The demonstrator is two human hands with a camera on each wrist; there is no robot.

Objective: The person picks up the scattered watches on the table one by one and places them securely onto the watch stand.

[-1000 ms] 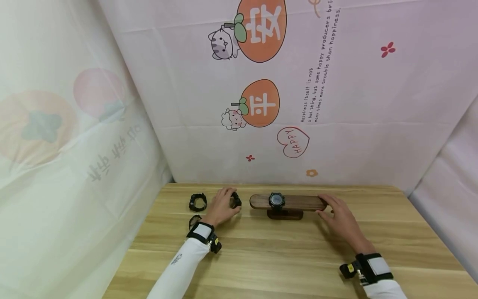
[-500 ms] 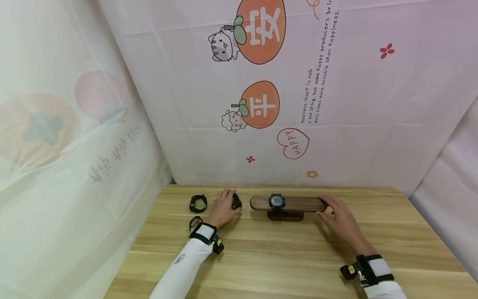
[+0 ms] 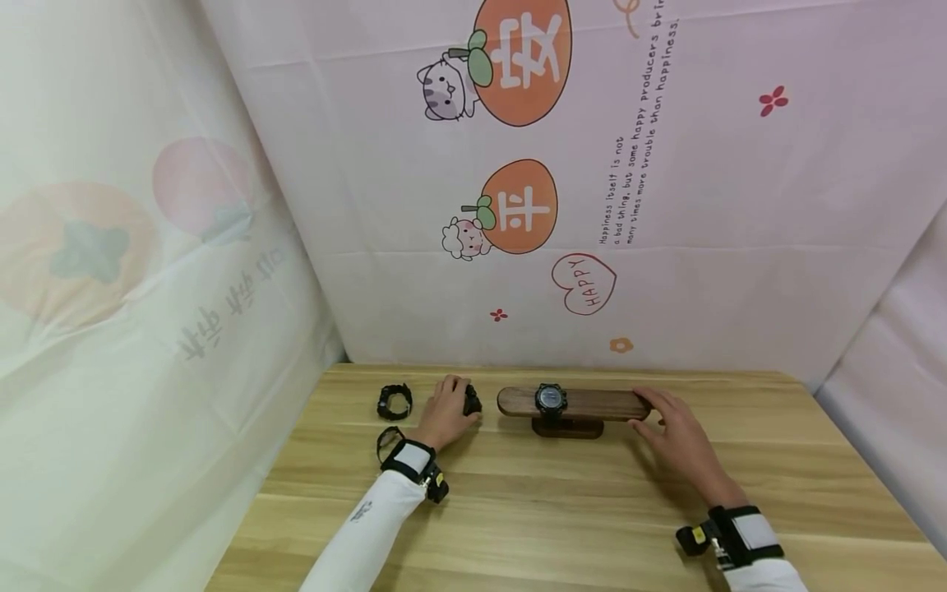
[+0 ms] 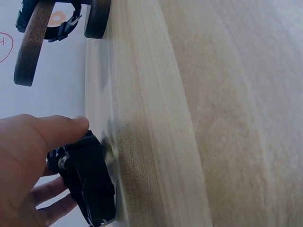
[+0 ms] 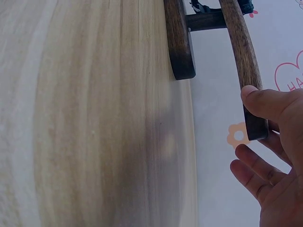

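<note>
My left hand point(image 3: 446, 413) grips a black wristwatch point(image 4: 92, 179) near the table's back edge. In the left wrist view the thumb lies along the watch's near upper side and the other fingers go behind it; the watch still appears to be on or just above the table. To its right is a dark wooden T-shaped watch stand point(image 3: 602, 404). A black digital watch point(image 3: 551, 398) is strapped round the stand's bar, left of its middle. At the bar's right end, my right hand point(image 3: 676, 436) pinches the wood between thumb and fingers.
Two more watches lie left of my left hand: a black one point(image 3: 394, 402) at the back and a thinner one point(image 3: 388, 440) nearer, partly behind the wrist. A printed white cloth point(image 3: 414, 312) hangs right behind the wooden table point(image 3: 562, 518).
The left hand has edged slightly right and its fingers have settled closer round the black wristwatch. The right hand keeps its hold on the stand, which has not visibly moved.
</note>
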